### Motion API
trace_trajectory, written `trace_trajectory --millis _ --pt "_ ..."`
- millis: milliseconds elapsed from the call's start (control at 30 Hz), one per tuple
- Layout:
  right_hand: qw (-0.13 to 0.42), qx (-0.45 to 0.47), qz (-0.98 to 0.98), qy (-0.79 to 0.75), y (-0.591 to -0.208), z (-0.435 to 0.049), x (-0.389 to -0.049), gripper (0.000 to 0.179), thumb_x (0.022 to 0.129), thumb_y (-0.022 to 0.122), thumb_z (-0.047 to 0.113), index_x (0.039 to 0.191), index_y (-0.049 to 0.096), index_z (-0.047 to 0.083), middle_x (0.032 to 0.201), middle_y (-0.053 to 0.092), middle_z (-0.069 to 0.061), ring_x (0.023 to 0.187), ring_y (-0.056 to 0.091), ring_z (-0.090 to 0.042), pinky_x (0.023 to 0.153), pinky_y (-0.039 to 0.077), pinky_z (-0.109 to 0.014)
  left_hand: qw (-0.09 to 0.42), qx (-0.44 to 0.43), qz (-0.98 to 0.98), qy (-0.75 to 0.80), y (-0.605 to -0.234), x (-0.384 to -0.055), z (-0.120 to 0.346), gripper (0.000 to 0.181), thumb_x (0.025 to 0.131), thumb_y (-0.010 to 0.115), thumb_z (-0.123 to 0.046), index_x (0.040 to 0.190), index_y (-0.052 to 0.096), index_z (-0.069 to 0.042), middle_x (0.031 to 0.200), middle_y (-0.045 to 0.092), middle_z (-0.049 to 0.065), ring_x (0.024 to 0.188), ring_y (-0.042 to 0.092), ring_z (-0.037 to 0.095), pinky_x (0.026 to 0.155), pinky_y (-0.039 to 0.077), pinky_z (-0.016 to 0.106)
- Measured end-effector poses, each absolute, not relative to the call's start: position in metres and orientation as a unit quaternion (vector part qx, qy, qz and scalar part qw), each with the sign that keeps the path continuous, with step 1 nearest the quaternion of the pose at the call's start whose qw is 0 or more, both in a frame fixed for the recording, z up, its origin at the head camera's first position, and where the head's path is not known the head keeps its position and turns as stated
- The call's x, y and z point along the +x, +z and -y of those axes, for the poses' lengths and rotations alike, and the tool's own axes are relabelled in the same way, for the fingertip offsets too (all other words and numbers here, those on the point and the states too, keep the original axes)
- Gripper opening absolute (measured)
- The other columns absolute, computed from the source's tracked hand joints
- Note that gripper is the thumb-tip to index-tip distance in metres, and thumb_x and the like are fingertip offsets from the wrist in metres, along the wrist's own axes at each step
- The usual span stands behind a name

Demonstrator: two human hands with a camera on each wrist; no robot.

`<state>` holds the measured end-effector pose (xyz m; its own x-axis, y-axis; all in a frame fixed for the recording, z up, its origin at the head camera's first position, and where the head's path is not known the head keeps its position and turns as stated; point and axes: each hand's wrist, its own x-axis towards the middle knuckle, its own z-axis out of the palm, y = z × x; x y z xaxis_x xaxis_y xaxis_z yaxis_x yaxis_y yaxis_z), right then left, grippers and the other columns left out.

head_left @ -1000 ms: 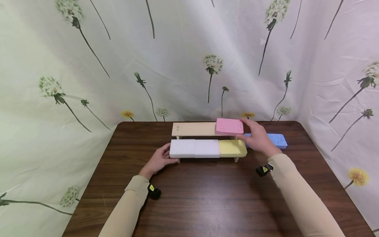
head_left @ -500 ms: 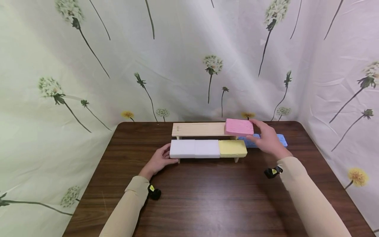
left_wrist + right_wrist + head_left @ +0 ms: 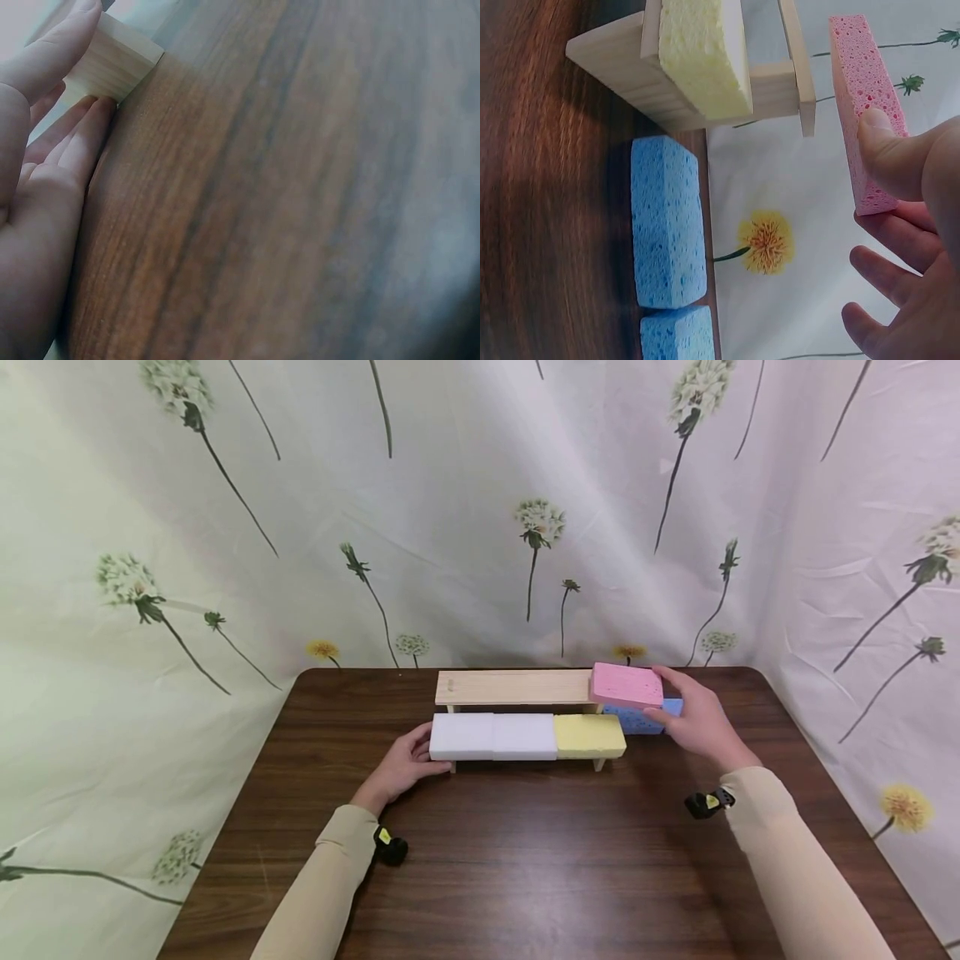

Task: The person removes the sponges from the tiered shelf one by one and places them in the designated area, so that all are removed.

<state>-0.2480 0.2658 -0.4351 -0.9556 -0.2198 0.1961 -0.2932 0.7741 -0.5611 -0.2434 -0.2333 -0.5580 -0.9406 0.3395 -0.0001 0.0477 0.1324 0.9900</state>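
A pink sponge [image 3: 626,684] is pinched between the thumb and fingers of my right hand [image 3: 701,718]. In the right wrist view the sponge [image 3: 866,75] is raised clear of the wooden rack [image 3: 611,64]. The rack's rear, upper shelf [image 3: 510,687] shows bare wood. On its front, lower shelf, two white sponges [image 3: 492,735] and a yellow sponge [image 3: 588,735] lie in a row. My left hand [image 3: 401,767] grips the rack's left end; the left wrist view shows thumb and fingers about a wooden end piece [image 3: 120,64]. Two blue sponges [image 3: 667,225] lie on the table, partly hidden in the head view.
The dark wood-grain table [image 3: 480,860] extends in front of the rack. Behind it hangs a white curtain [image 3: 465,527] printed with dandelions. A small black camera is worn on each wrist.
My right hand has carried the pink sponge rightward off the bare upper shelf, to its right end and partly over the blue sponges. My left hand has not moved.
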Motion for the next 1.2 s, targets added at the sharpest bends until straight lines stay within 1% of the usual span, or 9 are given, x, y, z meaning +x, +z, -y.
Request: trace_trajectory --millis 167,400,633,867,1067,1200 --pt "0.057 0.127 0.941 0.309 -0.438 -0.273 -0.245 0.073 0.097 0.078 0.014 0.158 0.041 0.000 0.157 0.046 -0.028 0.143 0.043 -0.050 0.114 0.037 -0.070 0.111 0.128 -0.740 0.650 -0.558 -0.243 0.233 0.088 0.086 0.084 0.005 0.160 0.037 0.001 0.158 0.045 0.026 0.144 0.048 0.039 0.106 0.053 0.025" --pt "0.062 0.120 0.945 0.299 -0.442 -0.283 -0.240 0.072 0.095 0.079 0.013 0.156 0.043 -0.002 0.156 0.046 -0.030 0.142 0.043 -0.051 0.114 0.036 -0.071 0.113 0.128 -0.747 0.643 -0.560 -0.243 0.234 0.087 0.088 0.084 0.000 0.160 0.036 0.001 0.158 0.044 0.026 0.145 0.048 0.038 0.106 0.052 0.025" --pt "0.068 0.117 0.947 0.291 -0.443 -0.292 -0.238 0.072 0.094 0.080 0.012 0.154 0.044 -0.003 0.152 0.049 -0.032 0.139 0.045 -0.052 0.113 0.037 -0.071 0.115 0.122 -0.743 0.648 -0.559 -0.243 0.234 0.088 0.087 0.084 0.002 0.160 0.036 -0.001 0.159 0.045 0.024 0.145 0.048 0.037 0.106 0.052 0.025" --pt "0.054 0.104 0.946 0.304 -0.444 -0.298 -0.234 0.073 0.095 0.080 0.013 0.156 0.042 -0.001 0.154 0.047 -0.031 0.140 0.044 -0.052 0.112 0.037 -0.073 0.114 0.126 -0.742 0.648 -0.559 -0.244 0.235 0.088 0.087 0.085 0.002 0.160 0.037 -0.001 0.158 0.045 0.025 0.144 0.049 0.038 0.106 0.053 0.025" --pt "0.052 0.094 0.944 0.311 -0.449 -0.304 -0.230 0.073 0.095 0.079 0.013 0.156 0.042 -0.002 0.153 0.047 -0.033 0.137 0.044 -0.053 0.111 0.036 -0.075 0.113 0.130 -0.738 0.652 -0.559 -0.244 0.234 0.086 0.086 0.084 0.005 0.159 0.038 0.000 0.158 0.045 0.026 0.143 0.049 0.038 0.106 0.053 0.026" --pt "0.048 0.089 0.945 0.310 -0.452 -0.307 -0.228 0.073 0.095 0.079 0.012 0.156 0.041 -0.002 0.153 0.046 -0.033 0.137 0.044 -0.053 0.112 0.035 -0.075 0.115 0.126 -0.741 0.650 -0.558 -0.243 0.234 0.087 0.086 0.084 0.004 0.159 0.037 0.000 0.158 0.045 0.025 0.144 0.048 0.038 0.106 0.052 0.026"
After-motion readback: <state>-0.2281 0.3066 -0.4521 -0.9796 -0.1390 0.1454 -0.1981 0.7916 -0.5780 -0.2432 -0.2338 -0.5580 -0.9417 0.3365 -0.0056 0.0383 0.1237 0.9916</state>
